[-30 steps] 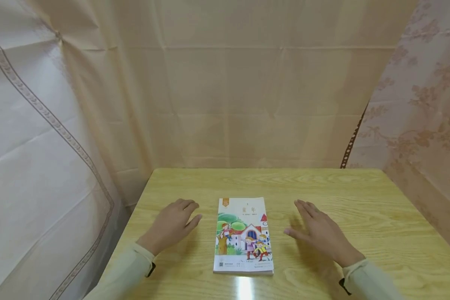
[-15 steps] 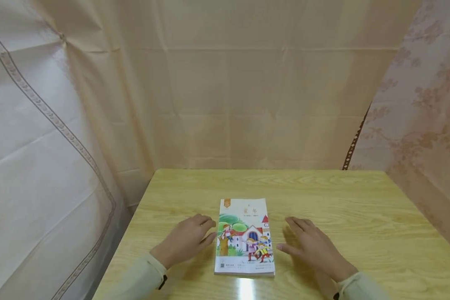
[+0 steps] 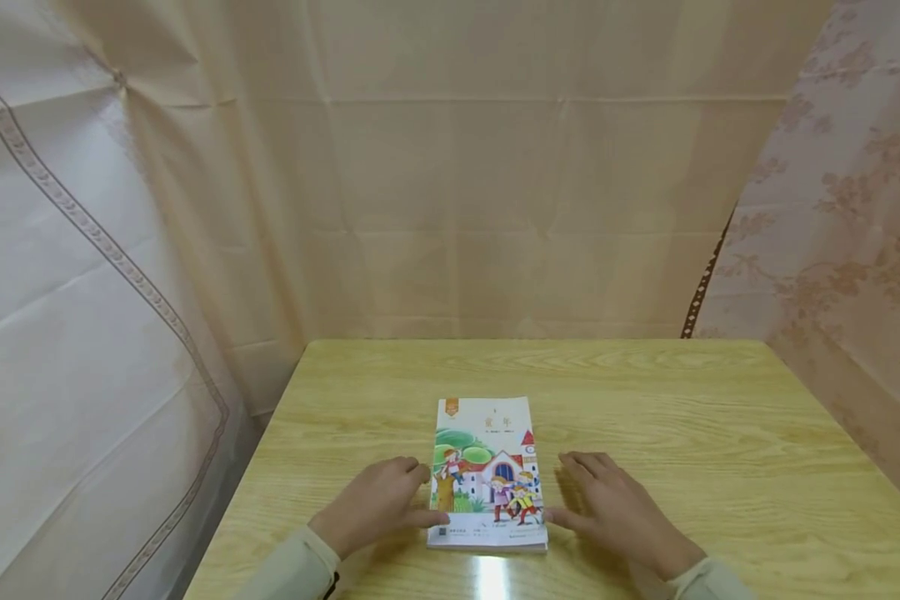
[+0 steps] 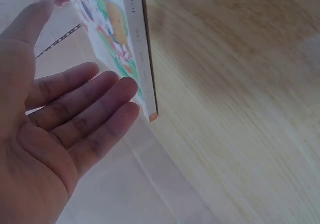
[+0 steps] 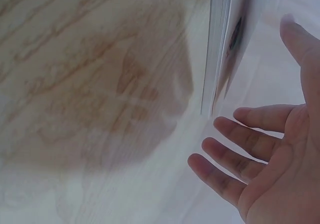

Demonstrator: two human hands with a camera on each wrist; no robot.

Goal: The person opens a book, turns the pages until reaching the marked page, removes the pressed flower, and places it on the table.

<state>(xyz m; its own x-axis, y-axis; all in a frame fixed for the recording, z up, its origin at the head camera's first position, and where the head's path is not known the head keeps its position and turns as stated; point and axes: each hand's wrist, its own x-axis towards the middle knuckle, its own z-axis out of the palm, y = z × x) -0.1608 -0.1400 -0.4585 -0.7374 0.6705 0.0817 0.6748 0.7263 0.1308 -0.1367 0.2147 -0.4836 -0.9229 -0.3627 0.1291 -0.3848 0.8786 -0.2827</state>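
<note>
A paperback book with a colourful cartoon cover of children, a tree and a house lies flat on the table. My left hand is at its left edge, thumb over the lower left corner of the cover. Its fingers are nearly straight and spread, close beside the spine in the left wrist view. At the book's right edge is my right hand, its thumb tip right at the lower right side. In the right wrist view the fingers are loosely extended near the page edges.
The wooden table extends around the book on all sides. Behind it hangs a beige cloth, with a pale cloth at the left and a floral one at the right. Light reflects off the table below the book.
Both hands have moved inward and nearer to the person, from well apart to right beside the book's edges. The book stays where it was.
</note>
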